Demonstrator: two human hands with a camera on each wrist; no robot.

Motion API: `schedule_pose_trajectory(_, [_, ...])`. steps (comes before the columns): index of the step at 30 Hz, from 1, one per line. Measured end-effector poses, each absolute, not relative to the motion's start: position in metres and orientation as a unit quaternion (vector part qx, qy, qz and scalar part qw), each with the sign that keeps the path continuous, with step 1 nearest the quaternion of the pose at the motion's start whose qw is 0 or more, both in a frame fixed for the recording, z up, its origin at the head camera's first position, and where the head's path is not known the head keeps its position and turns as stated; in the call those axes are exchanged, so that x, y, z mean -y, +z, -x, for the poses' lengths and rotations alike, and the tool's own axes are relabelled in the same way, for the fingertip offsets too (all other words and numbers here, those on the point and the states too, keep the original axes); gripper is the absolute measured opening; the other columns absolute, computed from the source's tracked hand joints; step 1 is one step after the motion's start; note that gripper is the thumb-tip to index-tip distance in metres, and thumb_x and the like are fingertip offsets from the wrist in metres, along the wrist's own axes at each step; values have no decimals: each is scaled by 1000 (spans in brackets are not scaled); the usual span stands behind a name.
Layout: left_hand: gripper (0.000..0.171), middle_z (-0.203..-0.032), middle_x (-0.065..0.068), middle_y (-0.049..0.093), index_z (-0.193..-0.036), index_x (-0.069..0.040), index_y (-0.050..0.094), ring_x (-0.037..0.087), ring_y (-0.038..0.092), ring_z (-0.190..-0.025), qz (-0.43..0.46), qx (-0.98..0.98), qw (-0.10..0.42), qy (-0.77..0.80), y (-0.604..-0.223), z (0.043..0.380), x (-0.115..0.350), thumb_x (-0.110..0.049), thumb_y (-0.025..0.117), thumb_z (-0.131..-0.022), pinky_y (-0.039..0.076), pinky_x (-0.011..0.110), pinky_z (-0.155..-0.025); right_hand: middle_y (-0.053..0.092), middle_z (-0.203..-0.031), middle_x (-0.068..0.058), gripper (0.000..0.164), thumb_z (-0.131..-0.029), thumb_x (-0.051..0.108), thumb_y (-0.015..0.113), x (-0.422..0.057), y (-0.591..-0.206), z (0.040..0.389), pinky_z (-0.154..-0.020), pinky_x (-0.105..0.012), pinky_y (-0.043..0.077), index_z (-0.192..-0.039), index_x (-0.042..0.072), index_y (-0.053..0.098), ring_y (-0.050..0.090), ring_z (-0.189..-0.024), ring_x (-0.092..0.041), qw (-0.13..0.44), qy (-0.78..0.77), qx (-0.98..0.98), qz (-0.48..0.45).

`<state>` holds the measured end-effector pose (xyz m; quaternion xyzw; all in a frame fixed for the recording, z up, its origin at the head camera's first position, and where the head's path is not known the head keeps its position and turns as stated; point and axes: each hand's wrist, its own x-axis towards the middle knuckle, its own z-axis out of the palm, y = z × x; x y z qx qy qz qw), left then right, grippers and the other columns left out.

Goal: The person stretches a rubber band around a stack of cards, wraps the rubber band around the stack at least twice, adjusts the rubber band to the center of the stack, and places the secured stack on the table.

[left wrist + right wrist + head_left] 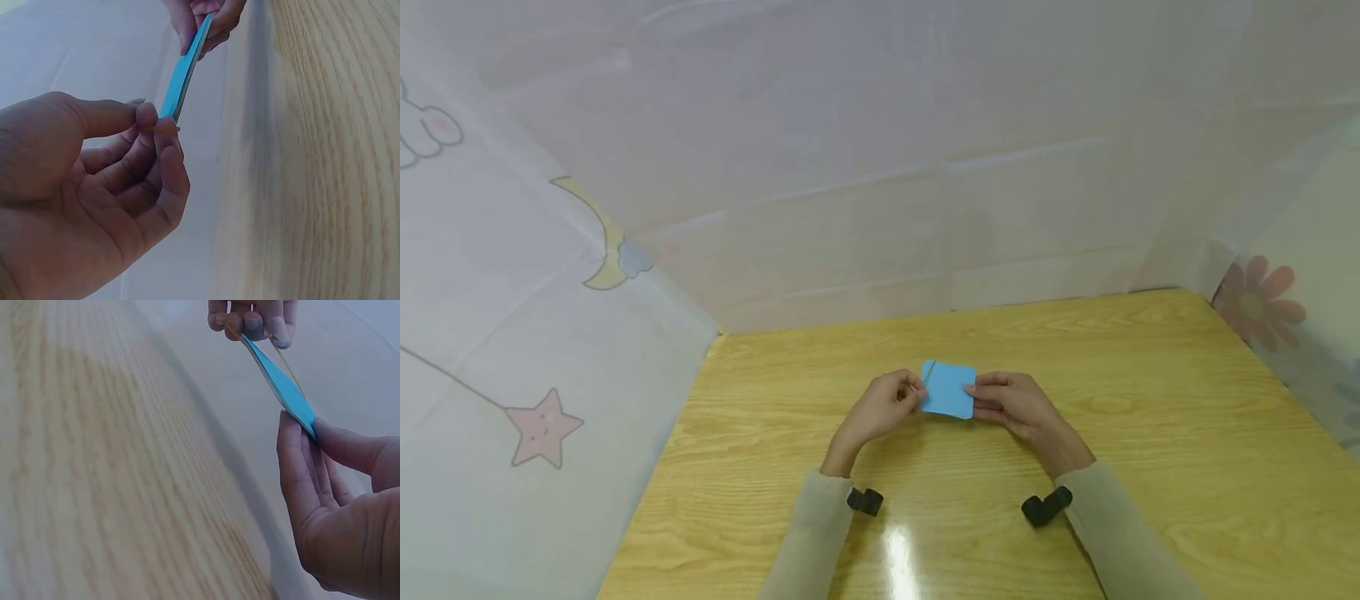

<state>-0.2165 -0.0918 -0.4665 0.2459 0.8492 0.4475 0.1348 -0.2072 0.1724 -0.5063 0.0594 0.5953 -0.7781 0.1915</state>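
A small stack of blue square cards (pixel 949 392) with rounded corners is held up above the table between both hands. My right hand (pixel 1018 406) grips its right edge, thumb on the blue face and fingers behind, as the right wrist view also shows. At the opposite edge, my left hand (pixel 883 404) pinches a thin tan rubber band (pixel 164 128) between thumb and fingertips. From those fingers the band (pixel 286 365) stretches along the blue face in the right wrist view. Several thin layers show along the edge of the stack (pixel 187 72).
Beneath the hands lies a wood-grain table (pixel 760 400). A pale sheet (pixel 865 192) with creases hangs along its back edge, and printed sheets with a star (pixel 546 427) and a flower (pixel 1258 304) flank it. Both sleeves carry a black wrist camera (pixel 867 502).
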Motion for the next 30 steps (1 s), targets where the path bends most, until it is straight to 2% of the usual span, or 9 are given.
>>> schedule_pose_trajectory(3, [17,-96,23,75,-118,-5,67,39,72,-87,-246,-851,132,445,-466,215,92,-14,55,-110,51,22,-63,72,-99,-2,24,-98,7,74,-173,-505,207,-83,-30,67,-118,-2,62,76,-90,-15,187,-779,-595,-66])
schedule_pose_trajectory(10, [17,-97,21,77,-120,-8,64,38,74,-90,-233,-851,133,452,-464,214,91,-18,55,-110,58,25,-72,67,-105,-3,47,-101,7,70,-174,-506,208,-83,-28,66,-139,-10,48,73,-91,-14,171,-772,-607,-81])
schedule_pose_trajectory(14, [19,-96,22,78,-122,-8,63,37,76,-92,-210,-846,145,467,-463,212,89,-21,54,-111,64,34,-82,65,-107,-3,52,-103,7,68,-175,-507,208,-84,-27,65,-145,-12,44,72,-91,-13,165,-771,-609,-80])
schedule_pose_trajectory(18, [24,-94,23,77,-123,-5,66,39,76,-91,-182,-840,156,487,-463,210,87,-20,50,-113,66,44,-84,66,-109,-3,60,-103,7,67,-174,-505,208,-84,-26,65,-150,-15,39,73,-92,-12,157,-774,-609,-79])
schedule_pose_trajectory(24, [28,-89,19,78,-118,-1,72,37,77,-87,-179,-838,171,487,-464,210,87,-19,52,-112,66,46,-81,67,-107,-1,60,-104,7,66,-176,-506,208,-83,-24,65,-153,-14,38,73,-90,-10,145,-778,-606,-85])
schedule_pose_trajectory(30, [29,-86,18,79,-117,6,74,42,78,-87,-202,-823,212,486,-465,211,88,-13,55,-110,67,46,-78,69,-101,1,53,-102,8,70,-176,-507,209,-80,-22,65,-146,-10,48,74,-86,-10,135,-785,-597,-96])
